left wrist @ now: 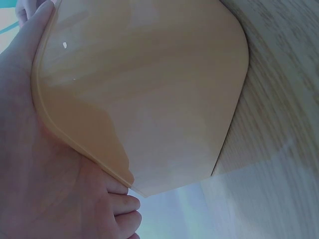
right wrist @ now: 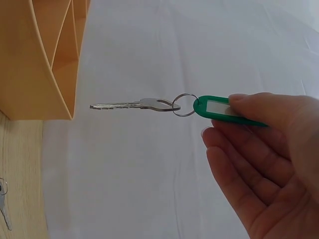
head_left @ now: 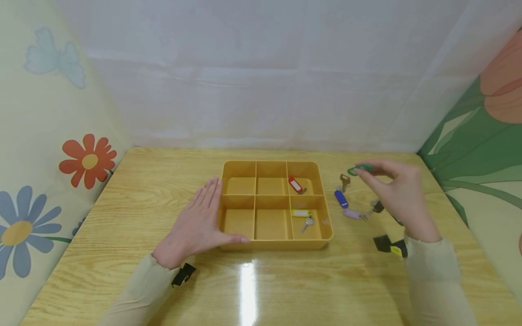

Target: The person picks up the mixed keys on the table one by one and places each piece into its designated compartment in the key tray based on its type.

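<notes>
My left hand [head_left: 197, 222] lies against the left wall of an orange six-compartment tray [head_left: 277, 245], fingers straight, thumb over the front rim. Right of the tray and above the table, my right hand [head_left: 401, 194] pinches a green key tag [right wrist: 212, 103] between thumb and fingers. From its ring dangles a silver key [right wrist: 132, 105], seen in the right wrist view. The tray's back right compartment holds a red key tag [head_left: 295, 184] with a key. In the front right one lie a yellow key tag [head_left: 301, 213] and its key [head_left: 307, 223].
On the table right of the tray lie a blue key tag [head_left: 341, 199] with a key [head_left: 345, 180], a lilac key tag [head_left: 352, 214] and a dark tag [head_left: 379, 207], partly under my right hand in view. A white cloth [head_left: 261, 104] hangs behind.
</notes>
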Tool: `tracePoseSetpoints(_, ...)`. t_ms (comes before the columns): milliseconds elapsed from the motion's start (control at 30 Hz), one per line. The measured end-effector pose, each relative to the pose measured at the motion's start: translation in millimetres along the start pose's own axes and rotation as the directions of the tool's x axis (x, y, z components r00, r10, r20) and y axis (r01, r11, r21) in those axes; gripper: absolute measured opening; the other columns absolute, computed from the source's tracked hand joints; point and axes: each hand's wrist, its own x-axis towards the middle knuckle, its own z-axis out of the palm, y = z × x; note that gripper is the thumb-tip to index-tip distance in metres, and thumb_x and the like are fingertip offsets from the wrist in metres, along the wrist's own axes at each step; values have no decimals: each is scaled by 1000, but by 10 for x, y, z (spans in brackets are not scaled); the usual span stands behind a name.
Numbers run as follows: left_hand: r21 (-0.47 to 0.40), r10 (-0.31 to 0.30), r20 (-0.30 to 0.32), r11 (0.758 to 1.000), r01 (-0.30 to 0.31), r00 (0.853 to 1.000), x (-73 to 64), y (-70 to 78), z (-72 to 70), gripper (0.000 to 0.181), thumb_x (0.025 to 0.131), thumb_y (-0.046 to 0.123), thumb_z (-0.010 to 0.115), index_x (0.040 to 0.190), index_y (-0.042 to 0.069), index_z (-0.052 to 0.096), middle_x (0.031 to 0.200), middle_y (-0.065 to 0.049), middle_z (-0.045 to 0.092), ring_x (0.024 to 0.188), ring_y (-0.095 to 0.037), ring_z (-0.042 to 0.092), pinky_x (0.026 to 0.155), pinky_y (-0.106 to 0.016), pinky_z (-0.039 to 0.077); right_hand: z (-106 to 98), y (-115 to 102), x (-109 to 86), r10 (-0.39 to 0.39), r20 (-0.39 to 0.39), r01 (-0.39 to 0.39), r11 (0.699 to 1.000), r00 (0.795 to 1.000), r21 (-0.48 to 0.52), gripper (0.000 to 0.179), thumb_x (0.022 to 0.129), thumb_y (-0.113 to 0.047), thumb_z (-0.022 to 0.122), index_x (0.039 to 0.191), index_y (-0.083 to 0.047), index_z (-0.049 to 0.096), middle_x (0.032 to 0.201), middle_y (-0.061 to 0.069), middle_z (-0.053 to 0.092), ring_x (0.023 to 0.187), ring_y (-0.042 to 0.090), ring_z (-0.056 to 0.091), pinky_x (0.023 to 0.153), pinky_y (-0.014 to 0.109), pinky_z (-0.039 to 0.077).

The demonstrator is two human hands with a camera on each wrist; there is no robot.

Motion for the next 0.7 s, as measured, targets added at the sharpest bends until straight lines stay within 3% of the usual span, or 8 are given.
tracePoseSetpoints(700,14,11,-12,1000,-11,1000,-6,2,-2,148,67,99,47,160,-5,-2,166,-21,-5,153,-37,3,124,-48,8,23,-89,-2,-43,22,42,999,999,13,19,84,0,83,101,-10,81,90,-4,77,80,-1,67,78,13,51)
